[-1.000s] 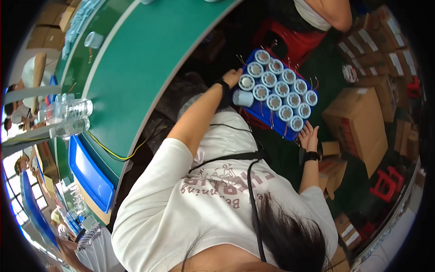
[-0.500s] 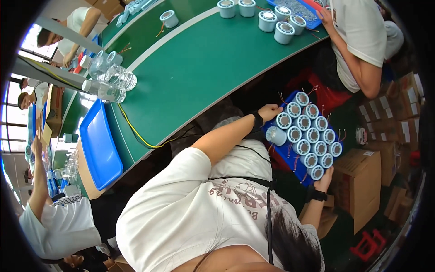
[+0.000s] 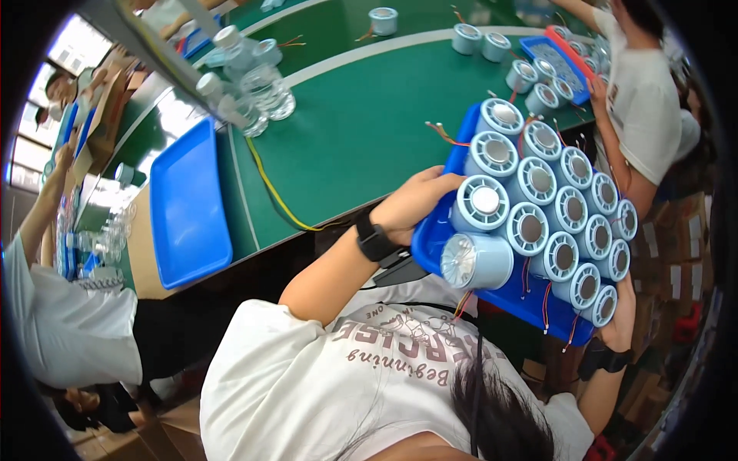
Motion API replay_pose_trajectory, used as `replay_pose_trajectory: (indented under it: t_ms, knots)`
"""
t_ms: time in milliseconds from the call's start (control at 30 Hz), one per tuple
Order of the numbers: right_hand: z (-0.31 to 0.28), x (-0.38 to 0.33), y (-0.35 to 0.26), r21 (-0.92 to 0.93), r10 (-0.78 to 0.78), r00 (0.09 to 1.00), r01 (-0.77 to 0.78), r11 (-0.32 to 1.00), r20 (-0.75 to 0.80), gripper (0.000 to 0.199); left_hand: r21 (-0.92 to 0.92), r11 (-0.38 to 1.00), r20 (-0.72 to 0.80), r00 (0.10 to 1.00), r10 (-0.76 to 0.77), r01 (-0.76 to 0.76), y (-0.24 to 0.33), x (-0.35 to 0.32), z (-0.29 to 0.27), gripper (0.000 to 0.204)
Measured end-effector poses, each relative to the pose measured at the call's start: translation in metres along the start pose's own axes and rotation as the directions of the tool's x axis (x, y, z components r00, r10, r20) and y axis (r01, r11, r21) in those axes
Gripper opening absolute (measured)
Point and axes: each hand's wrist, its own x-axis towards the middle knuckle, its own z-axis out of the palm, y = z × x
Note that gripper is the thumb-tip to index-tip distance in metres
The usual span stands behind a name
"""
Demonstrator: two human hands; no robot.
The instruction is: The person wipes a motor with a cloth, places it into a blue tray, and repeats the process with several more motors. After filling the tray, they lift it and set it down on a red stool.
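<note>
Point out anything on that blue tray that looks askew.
One cylinder at the tray's near corner lies tipped on its side, beside the left hand; the others stand in neat rows, faces toward the camera. The right hand grips the far end.

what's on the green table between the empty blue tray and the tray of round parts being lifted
In the head view, a yellow cable runs across the green table between the empty blue tray and the loaded blue tray; otherwise that stretch is bare.

The right hand (image 3: 621, 311) is mostly hidden behind the blue tray (image 3: 433, 238); the left hand (image 3: 411, 206) hides its fingertips under the tray's edge.
</note>
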Motion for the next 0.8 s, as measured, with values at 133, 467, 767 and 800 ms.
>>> replay_pose_trajectory:
  t_ms: [133,467,767,800]
  knots:
    - [0.046,0.025,-0.004,-0.03,0.006,0.982,0.0,1.0,0.189,0.035,-0.144,0.989,0.103,0.994,0.042,-0.027,0.011,-0.044,-0.041,0.029]
    - [0.244,-0.047,0.009,-0.334,0.235,0.67,0.022,0.942,0.704,0.034,-0.01,0.737,-0.523,0.631,0.573,-0.676,-0.043,-0.332,-0.036,0.024]
    - [0.412,-0.078,0.042,-0.515,0.478,0.205,0.219,0.828,0.854,0.03,0.766,0.36,-0.504,-0.149,0.851,-0.533,-0.086,-0.419,-0.03,0.017]
    - [0.429,-0.081,0.043,-0.506,0.487,0.137,0.234,0.83,0.863,0.029,0.82,0.291,-0.457,-0.258,0.851,-0.493,-0.09,-0.421,-0.042,0.017]
